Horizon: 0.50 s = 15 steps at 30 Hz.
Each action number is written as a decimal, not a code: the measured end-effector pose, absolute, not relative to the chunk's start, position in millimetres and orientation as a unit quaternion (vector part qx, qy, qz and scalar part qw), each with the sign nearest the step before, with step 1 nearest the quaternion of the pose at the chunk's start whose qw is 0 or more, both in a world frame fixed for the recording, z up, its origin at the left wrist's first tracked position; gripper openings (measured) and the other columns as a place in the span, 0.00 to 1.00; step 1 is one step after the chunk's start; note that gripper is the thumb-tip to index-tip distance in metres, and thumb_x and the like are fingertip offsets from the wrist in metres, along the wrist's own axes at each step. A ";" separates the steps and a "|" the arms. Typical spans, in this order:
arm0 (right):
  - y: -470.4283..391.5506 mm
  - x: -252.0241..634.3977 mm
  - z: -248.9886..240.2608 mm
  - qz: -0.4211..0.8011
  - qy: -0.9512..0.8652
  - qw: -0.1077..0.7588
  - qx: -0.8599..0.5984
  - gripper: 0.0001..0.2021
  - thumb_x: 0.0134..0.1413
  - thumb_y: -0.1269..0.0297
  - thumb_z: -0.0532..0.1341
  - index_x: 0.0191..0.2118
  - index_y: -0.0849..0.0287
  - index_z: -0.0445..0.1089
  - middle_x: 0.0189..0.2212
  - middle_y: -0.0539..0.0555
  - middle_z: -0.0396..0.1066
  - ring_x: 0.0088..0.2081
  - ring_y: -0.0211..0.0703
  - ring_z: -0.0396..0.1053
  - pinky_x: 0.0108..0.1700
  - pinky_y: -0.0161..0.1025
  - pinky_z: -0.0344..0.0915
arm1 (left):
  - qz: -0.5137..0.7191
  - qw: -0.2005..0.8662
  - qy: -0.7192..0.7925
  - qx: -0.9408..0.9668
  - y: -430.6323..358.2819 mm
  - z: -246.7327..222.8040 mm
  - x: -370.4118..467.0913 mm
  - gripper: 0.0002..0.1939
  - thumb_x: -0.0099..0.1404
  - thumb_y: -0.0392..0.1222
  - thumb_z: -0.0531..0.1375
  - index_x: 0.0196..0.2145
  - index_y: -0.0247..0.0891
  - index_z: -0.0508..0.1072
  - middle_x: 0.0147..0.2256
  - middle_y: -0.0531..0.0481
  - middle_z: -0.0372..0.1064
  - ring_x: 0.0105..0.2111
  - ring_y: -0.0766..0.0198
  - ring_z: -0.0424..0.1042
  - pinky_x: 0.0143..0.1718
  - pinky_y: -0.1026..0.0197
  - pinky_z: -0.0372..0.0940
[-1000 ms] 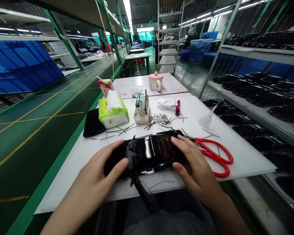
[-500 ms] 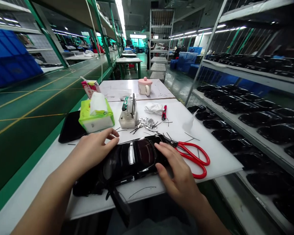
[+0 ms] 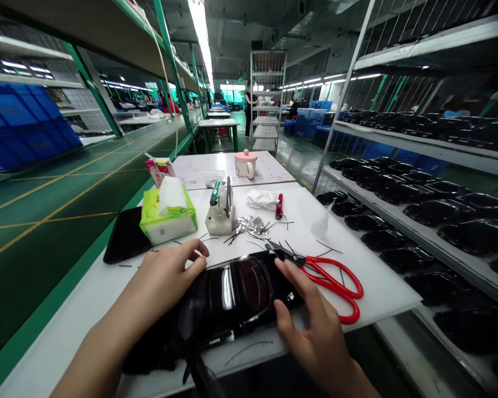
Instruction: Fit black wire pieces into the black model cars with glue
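Note:
A glossy black model car body [image 3: 228, 287] lies crosswise on the white board near me. My left hand [image 3: 170, 276] rests over its left part, fingers curled at the far edge and thumb along it. At the right end, my right hand [image 3: 311, 304] spans the body, fingertips on its top and thumb against the near side. A dark strip [image 3: 201, 370] hangs from the body toward me; what it is I cannot make out. Red-handled scissors [image 3: 332, 276] lie just beyond my right hand, their blades partly open behind the body.
Beyond are a tissue pack [image 3: 168, 221], a black tablet-like slab [image 3: 124, 235], a tape dispenser [image 3: 221, 213], shiny small pieces [image 3: 251, 224], a red cutter [image 3: 279, 206], a white cloth [image 3: 262, 199] and a lidded mug [image 3: 245, 164]. Racks of black shells [image 3: 431, 213] stand right.
My view has tilted up slightly, so everything sits lower in the picture. Both hands stay on the car body in nearly the same positions.

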State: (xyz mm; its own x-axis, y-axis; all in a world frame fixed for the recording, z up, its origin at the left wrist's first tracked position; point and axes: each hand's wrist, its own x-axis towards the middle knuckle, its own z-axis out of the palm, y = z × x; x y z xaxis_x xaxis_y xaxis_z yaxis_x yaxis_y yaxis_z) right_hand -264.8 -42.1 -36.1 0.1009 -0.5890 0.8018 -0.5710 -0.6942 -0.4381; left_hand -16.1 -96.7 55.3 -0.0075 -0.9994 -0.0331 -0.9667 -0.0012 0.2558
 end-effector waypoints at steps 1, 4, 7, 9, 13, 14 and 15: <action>-42.1 -264.4 -36.5 -0.550 0.390 -0.009 -0.739 0.28 0.65 0.72 0.58 0.69 0.61 0.57 0.57 0.62 0.75 0.59 0.44 0.73 0.60 0.37 0.71 | -0.106 0.078 -0.704 0.698 -95.6 54.9 -15.2 0.16 0.66 0.54 0.50 0.39 0.50 0.75 0.39 0.53 0.81 0.37 0.49 0.79 0.38 0.55 0.61; -43.4 -263.4 -37.1 -0.564 0.384 -0.044 -0.730 0.26 0.64 0.71 0.58 0.66 0.62 0.60 0.52 0.63 0.79 0.55 0.45 0.77 0.57 0.36 0.73 | -0.104 0.078 -0.700 0.702 -95.2 53.5 -11.8 0.17 0.66 0.53 0.48 0.40 0.49 0.74 0.40 0.51 0.82 0.37 0.48 0.78 0.38 0.53 0.61; -44.9 -262.0 -38.8 -0.569 0.376 -0.047 -0.730 0.29 0.64 0.71 0.59 0.68 0.64 0.57 0.51 0.63 0.79 0.53 0.45 0.78 0.56 0.37 0.74 | -0.114 0.080 -0.692 0.708 -97.1 55.7 -10.1 0.21 0.67 0.57 0.46 0.44 0.48 0.73 0.43 0.49 0.81 0.38 0.45 0.78 0.40 0.51 0.64; -44.7 -260.7 -41.5 -0.567 0.374 -0.041 -0.732 0.30 0.64 0.71 0.58 0.69 0.63 0.55 0.51 0.62 0.79 0.53 0.45 0.78 0.57 0.37 0.74 | -0.133 0.081 -0.688 0.709 -96.8 59.7 -9.9 0.26 0.66 0.64 0.46 0.47 0.49 0.73 0.47 0.49 0.80 0.40 0.45 0.79 0.42 0.50 0.67; -41.9 -265.3 -44.1 -0.547 0.391 -0.031 -0.740 0.26 0.64 0.70 0.57 0.66 0.63 0.58 0.53 0.60 0.78 0.57 0.44 0.75 0.58 0.37 0.72 | -0.157 0.103 -0.658 0.729 -81.5 55.7 2.4 0.33 0.67 0.67 0.43 0.58 0.49 0.67 0.58 0.48 0.74 0.50 0.45 0.78 0.52 0.45 0.70; -41.6 -269.7 -42.6 -0.530 0.387 -0.034 -0.754 0.25 0.64 0.70 0.56 0.65 0.63 0.60 0.53 0.60 0.78 0.58 0.44 0.74 0.60 0.38 0.71 | -0.167 0.121 -0.648 0.733 -73.2 47.6 10.5 0.32 0.69 0.67 0.43 0.61 0.50 0.65 0.60 0.50 0.72 0.54 0.46 0.76 0.55 0.45 0.69; -41.9 -275.8 -39.7 -0.508 0.376 -0.042 -0.774 0.23 0.63 0.71 0.56 0.63 0.63 0.62 0.53 0.59 0.78 0.59 0.44 0.74 0.62 0.38 0.69 | -0.169 0.125 -0.643 0.737 -63.4 36.0 20.7 0.31 0.69 0.67 0.44 0.62 0.53 0.64 0.58 0.52 0.74 0.53 0.47 0.77 0.55 0.44 0.70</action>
